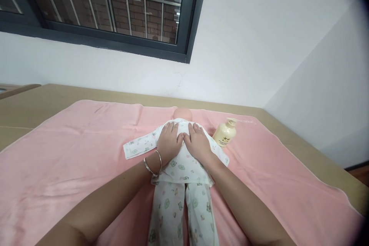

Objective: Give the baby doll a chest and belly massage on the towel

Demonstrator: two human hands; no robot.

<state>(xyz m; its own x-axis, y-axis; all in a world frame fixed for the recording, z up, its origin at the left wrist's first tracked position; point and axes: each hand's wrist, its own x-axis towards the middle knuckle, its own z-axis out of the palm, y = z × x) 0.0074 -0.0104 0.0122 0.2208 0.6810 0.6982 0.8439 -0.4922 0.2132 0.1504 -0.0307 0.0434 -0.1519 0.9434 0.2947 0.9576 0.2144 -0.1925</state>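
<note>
A baby doll (184,167) in a white printed top and trousers lies stretched out with its bald head (182,113) at the far end. Flat on the left side of its upper body rests my left hand (169,141), fingers extended; a silver bangle (160,163) circles that wrist. My right hand (198,141) lies flat beside it on the right side, the two thumbs close together. Both hands hold nothing. Whether the doll lies face up or face down, I cannot tell. Its left-hand sleeve (140,145) reaches out sideways; my right forearm partly hides the other.
A pale yellow pump bottle (225,132) stands tilted in view just right of the doll. Under everything spreads a pink blanket (95,142) on a wooden table (66,93). A white wall (230,46) and a dark-framed barred window (115,4) rise behind.
</note>
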